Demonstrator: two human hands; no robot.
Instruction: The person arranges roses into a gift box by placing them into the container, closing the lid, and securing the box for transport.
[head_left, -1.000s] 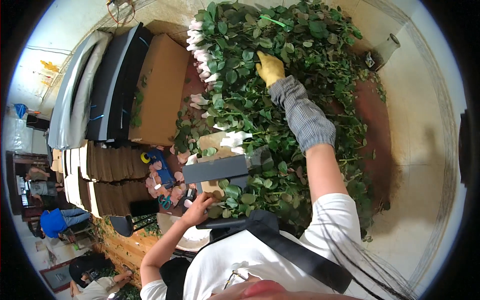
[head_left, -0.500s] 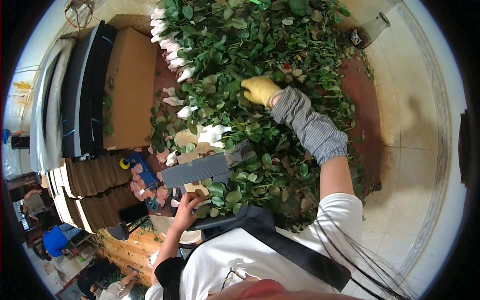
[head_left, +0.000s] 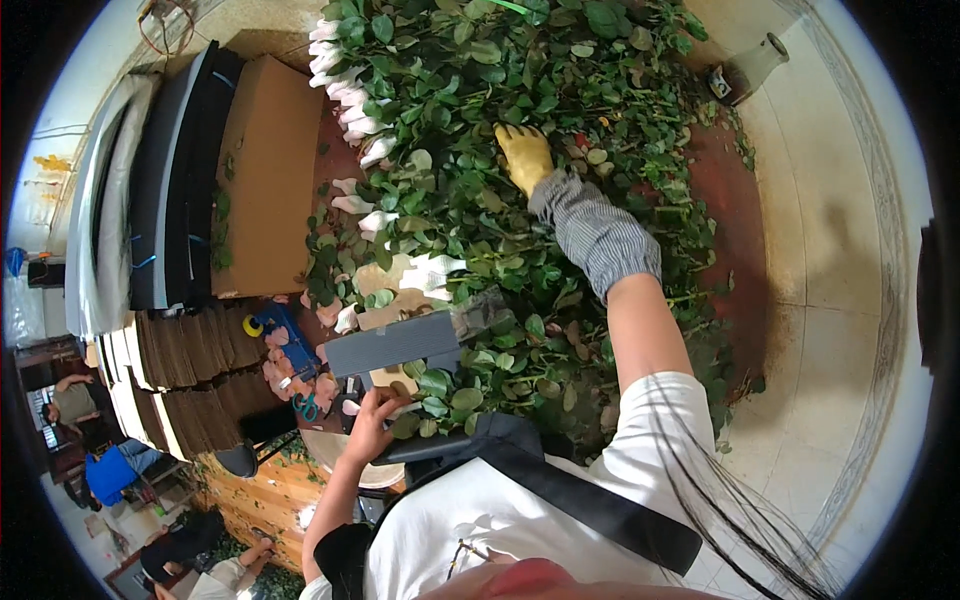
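One right hand [head_left: 524, 160] (yellow-gloved) — grip released — over many leafy stems [head_left: 470, 200], one left hand [head_left: 371, 425], grip unclear

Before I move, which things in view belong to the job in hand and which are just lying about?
Likely part of the work:
leafy stems, under the gloved right hand
white-covered stem ends, at the stems' left
gray strip, near the bare left hand

Likely just lying about:
teal-handled scissors
loose pink petals
clear bottle, upper right

Dense leafy stems [head_left: 600, 90] crowd the right hand [head_left: 524, 160]; above it, room appears open.
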